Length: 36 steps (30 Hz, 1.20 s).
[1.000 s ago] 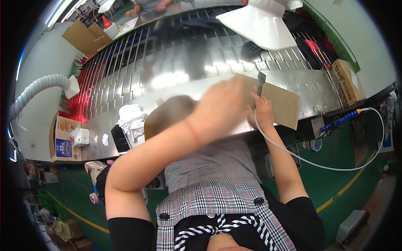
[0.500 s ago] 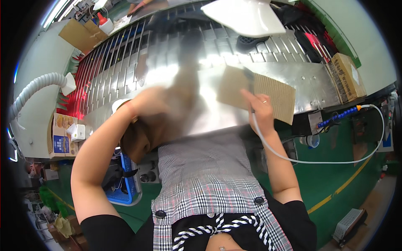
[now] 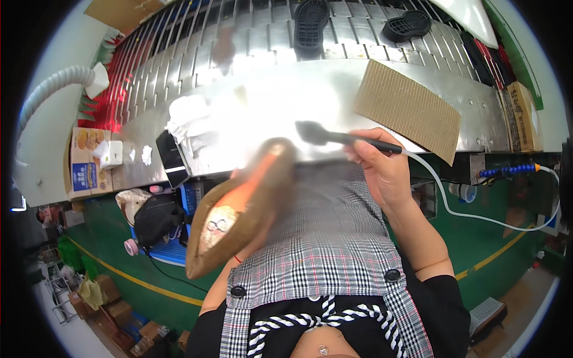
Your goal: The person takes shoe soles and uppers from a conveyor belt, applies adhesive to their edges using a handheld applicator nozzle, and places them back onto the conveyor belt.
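A brown shoe upper (image 3: 200, 247) with an orange last inside it is tilted in front of my apron, left of centre, its toe end blurred. My left hand (image 3: 255, 241) is closed on it from beneath, with most of the fingers hidden by the upper. In my right hand (image 3: 385, 170), the fingers wrap round the black handle of a brush (image 3: 373, 142). The brush's dark head points left above the metal worktop (image 3: 262, 89), close to the toe and apart from it. A white tube (image 3: 441, 191) runs from the handle's end to the right.
Corrugated cardboard (image 3: 412, 110) lies right of the brush. Black shoe soles (image 3: 311, 27) rest on the slatted conveyor (image 3: 256, 36) beyond. White crumpled cloth (image 3: 190, 119) and a black phone-like slab (image 3: 172, 158) sit at left. A blue basket (image 3: 170, 253) stands below the table edge.
The brown shoe upper has come back from over the worktop toward my body and now shows its opening. The brush has lifted off the cardboard and points left. My view has shifted.
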Each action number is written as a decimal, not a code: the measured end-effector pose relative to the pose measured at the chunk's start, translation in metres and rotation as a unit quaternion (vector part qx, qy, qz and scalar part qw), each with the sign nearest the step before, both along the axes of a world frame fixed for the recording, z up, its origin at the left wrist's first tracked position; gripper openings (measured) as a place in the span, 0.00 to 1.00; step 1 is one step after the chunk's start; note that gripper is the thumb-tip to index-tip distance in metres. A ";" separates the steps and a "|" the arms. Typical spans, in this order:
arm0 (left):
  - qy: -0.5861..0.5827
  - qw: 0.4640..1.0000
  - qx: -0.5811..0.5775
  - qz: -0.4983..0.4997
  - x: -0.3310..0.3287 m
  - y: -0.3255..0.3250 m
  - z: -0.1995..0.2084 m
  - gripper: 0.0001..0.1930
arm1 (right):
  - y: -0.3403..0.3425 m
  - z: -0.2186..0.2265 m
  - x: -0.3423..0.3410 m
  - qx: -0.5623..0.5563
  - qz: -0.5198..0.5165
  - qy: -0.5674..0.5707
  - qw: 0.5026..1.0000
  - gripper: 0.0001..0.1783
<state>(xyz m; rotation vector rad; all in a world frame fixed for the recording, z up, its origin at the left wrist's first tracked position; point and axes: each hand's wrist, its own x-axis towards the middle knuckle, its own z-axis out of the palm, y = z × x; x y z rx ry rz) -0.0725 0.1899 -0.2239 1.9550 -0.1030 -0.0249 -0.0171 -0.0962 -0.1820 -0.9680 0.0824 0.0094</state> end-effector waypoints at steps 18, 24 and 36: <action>0.202 0.932 -0.295 0.051 0.014 -0.016 0.008 0.31 | 0.023 0.009 0.025 -0.170 0.005 -0.006 0.985 0.13; 0.308 0.859 -0.404 0.057 0.019 -0.012 0.011 0.31 | 0.023 0.010 0.027 -0.225 0.002 -0.012 0.974 0.11; 0.353 0.822 -0.436 0.102 0.018 -0.017 0.013 0.32 | 0.024 0.035 0.044 -0.326 0.060 -0.023 0.943 0.08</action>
